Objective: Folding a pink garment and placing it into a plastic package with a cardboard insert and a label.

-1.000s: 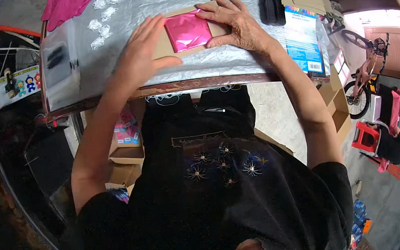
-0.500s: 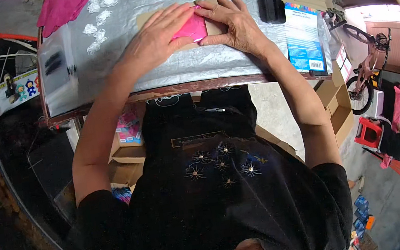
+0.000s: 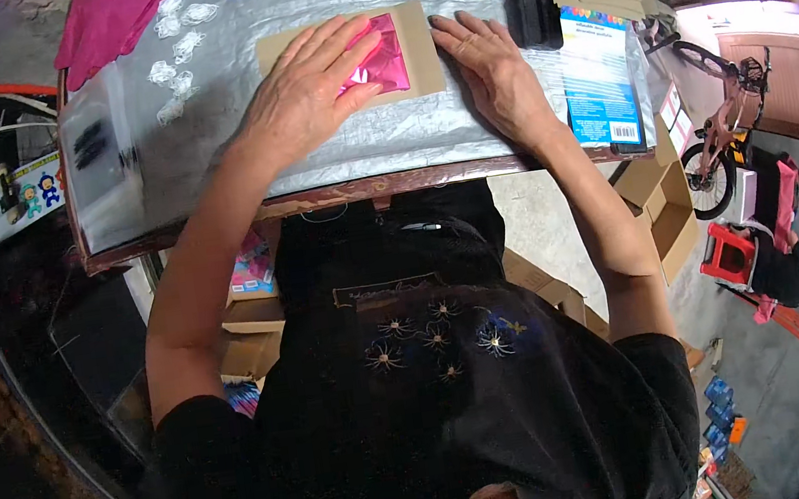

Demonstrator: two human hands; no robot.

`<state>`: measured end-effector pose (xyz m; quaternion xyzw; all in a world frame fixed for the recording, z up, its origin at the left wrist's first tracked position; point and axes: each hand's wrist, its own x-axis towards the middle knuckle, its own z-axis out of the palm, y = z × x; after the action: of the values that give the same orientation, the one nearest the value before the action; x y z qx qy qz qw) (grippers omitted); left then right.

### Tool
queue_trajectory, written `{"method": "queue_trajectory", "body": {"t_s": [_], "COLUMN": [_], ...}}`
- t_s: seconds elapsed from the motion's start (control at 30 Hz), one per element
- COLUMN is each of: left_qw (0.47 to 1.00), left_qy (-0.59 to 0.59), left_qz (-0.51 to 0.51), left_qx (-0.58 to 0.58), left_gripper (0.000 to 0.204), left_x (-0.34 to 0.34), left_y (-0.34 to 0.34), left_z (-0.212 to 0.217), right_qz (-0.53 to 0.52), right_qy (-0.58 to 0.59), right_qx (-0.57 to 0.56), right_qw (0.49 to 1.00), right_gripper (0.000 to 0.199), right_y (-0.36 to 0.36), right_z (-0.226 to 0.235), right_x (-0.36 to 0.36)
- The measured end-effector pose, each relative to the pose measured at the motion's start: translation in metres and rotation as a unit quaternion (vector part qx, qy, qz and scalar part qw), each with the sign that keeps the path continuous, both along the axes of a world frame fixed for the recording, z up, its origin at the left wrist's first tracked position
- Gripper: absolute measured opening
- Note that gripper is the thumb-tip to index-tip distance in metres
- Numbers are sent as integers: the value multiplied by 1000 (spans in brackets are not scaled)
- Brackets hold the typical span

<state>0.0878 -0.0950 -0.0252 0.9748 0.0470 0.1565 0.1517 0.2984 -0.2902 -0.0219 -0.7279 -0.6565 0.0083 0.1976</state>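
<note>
A shiny pink foil sheet or packet (image 3: 389,65) lies flat on a tan cardboard piece (image 3: 423,44) on the silver-covered table (image 3: 357,154). My left hand (image 3: 309,85) rests open on the pink foil's left part, its fingers stretched out and hiding that side. Just right of the cardboard, my right hand (image 3: 495,75) is laid on the cover with fingers extended, holding nothing. Beyond its fingertips sits a black open case (image 3: 538,14), and beside that a blue and white printed card (image 3: 597,77).
Several white string bundles (image 3: 188,45) lie at the table's left, near a clear plastic bag (image 3: 98,158) with black pieces. Magenta cloth (image 3: 113,30) covers the far left corner. A cardboard box (image 3: 667,209) stands below right. Another person (image 3: 780,265) is at the far right.
My right hand has let go of the pink foil's right edge and slid off rightward onto the table cover. My left hand stays on the foil. The view has shifted slightly.
</note>
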Motion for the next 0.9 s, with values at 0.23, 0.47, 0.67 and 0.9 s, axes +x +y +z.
{"method": "queue_trajectory", "body": {"t_s": [0.23, 0.47, 0.67, 0.9], "left_qw": [1000, 1000, 1000, 996], "left_qy": [-8, -2, -2, 16], "left_qz": [3, 2, 0, 23], "left_qx": [-4, -13, -14, -88], "left_gripper": [57, 57, 58, 64], "left_x": [1, 2, 2, 2], "left_y": [-2, -4, -5, -4], "left_z": [-4, -1, 2, 6], "right_qz": [-4, 14, 16, 52], "right_qy": [76, 46, -4, -97], "right_qx": [28, 27, 12, -40], "right_qw": [997, 998, 1000, 993], "right_gripper": [46, 47, 50, 53], "right_y": [18, 29, 32, 37], "right_z": [4, 3, 8, 19], "right_x": [-15, -25, -27, -24]}}
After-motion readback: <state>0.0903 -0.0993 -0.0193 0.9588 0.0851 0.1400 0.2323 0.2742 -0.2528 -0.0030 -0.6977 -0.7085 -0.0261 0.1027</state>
